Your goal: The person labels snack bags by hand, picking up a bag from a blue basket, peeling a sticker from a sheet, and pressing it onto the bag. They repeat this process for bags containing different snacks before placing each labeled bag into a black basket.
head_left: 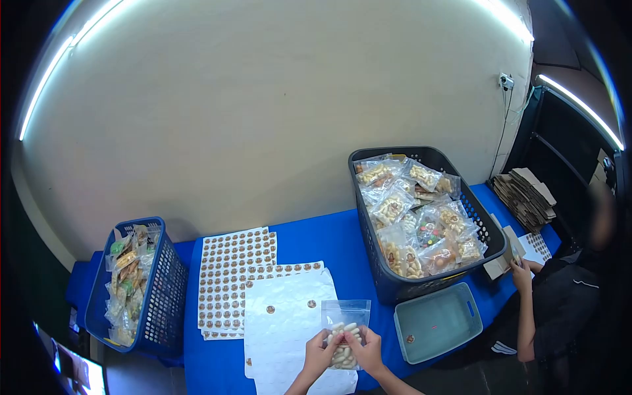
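Note:
A clear zip bag [343, 359] of white, oblong pieces is held upright between my two hands near the table's front edge. My left hand [318, 354] grips its left side and my right hand [367, 349] its right side, with both thumbs meeting on the front of the bag. Beneath and behind it lies a mostly bare white sticker sheet [283, 329] with a few round brown stickers left on it. Farther left, sheets full of round stickers [227, 283] overlap on the blue cloth.
A large dark basket [388, 286] holds many filled bags. Before it sits a grey-green tray [438, 322] with one sticker inside. A blue basket [172, 289] of packets stands left. At right, a co-worker [559, 309] handles cardboard near stacked cardboard [523, 197].

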{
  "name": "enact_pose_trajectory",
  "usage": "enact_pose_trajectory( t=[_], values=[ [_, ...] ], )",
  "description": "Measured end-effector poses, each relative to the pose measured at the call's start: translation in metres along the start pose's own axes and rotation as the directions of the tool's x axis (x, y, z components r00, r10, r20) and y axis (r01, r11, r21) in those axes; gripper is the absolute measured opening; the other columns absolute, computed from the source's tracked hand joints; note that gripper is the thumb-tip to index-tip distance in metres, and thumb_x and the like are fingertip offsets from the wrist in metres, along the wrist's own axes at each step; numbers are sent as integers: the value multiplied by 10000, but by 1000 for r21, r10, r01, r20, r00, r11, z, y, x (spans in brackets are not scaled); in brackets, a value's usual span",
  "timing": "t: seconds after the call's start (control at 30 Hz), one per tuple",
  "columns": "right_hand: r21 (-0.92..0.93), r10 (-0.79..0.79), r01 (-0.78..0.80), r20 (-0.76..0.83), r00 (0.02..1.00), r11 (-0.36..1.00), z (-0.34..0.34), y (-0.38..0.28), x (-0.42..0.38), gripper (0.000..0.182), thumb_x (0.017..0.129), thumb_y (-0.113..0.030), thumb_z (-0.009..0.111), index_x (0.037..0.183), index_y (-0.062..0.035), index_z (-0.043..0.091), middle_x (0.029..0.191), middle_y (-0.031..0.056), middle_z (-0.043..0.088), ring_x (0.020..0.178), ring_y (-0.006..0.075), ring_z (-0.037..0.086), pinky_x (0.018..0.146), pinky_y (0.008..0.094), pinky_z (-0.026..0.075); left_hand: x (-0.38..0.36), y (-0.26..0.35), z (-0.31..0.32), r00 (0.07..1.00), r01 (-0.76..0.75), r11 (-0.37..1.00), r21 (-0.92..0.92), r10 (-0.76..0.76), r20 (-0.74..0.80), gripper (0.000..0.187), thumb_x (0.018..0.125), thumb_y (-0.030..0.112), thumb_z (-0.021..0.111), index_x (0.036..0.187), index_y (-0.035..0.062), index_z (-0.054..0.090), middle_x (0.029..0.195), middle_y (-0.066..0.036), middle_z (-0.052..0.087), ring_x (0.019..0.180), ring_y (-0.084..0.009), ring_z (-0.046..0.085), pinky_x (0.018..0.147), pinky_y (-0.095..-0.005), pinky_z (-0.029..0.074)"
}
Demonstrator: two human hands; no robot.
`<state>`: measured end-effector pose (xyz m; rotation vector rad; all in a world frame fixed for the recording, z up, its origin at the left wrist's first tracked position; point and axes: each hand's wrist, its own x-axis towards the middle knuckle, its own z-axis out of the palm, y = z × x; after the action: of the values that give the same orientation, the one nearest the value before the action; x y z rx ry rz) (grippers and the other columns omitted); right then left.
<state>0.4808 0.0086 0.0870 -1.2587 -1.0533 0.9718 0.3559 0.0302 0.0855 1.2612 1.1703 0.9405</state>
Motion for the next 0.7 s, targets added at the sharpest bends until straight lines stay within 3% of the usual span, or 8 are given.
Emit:
enact_pose_trajectory(
  t=[0.1,0.2,0.3,0.33,0.43,0.53,0.7],
  values=[
    [94,48,-51,37,998,994,0,-1,-1,175,825,-158,580,834,17,568,756,22,588,677,46,521,589,189,431,-4,1,2,999,-45,998,-41,45,-21,199,829,184,577,836,-14,563,760,-48,595,661,-61,552,550,-194,450],
    [129,86,-99,100,991,987,0,6,2,199,839,-187,564,849,12,563,759,19,586,681,47,520,599,185,428,-2,-15,0,993,-87,993,-84,80,-86,241,809,205,604,877,-25,572,673,-39,593,589,-46,532,494,-190,417],
    [198,110,-144,175,978,969,-2,19,11,216,828,-189,580,904,11,551,798,24,583,721,51,523,627,187,432,-7,1,2,998,-48,961,-272,36,-51,252,799,181,617,906,-39,558,650,-16,579,564,-32,507,477,-178,390],
    [229,117,-163,203,972,960,-2,20,14,229,821,-187,591,927,11,546,815,27,581,738,53,524,639,189,434,-8,2,3,995,-84,966,-243,70,-65,260,792,169,626,918,-42,546,658,-10,567,555,-27,493,461,-170,376],
    [52,10,-25,283,959,998,-4,6,16,309,775,-251,643,909,10,548,824,33,593,745,51,531,627,204,436,-5,-28,-13,999,-42,999,-24,42,-6,267,824,105,567,1039,-46,522,897,-75,593,762,-88,565,649,-203,463],
    [100,134,-188,393,910,977,-8,-5,16,388,732,-302,676,914,13,540,842,60,595,760,76,544,646,230,445,-6,-27,-16,1000,-18,1000,15,18,-25,241,830,114,562,1005,-49,533,884,-71,593,755,-82,558,636,-200,454],
    [-166,99,-32,411,906,986,-7,-10,15,376,745,-232,665,979,22,518,880,74,581,799,100,543,677,237,442,-14,-26,-10,992,-45,995,-84,35,-122,228,841,152,556,969,-36,545,861,-57,592,741,-76,545,618,-195,431]
  ],
)
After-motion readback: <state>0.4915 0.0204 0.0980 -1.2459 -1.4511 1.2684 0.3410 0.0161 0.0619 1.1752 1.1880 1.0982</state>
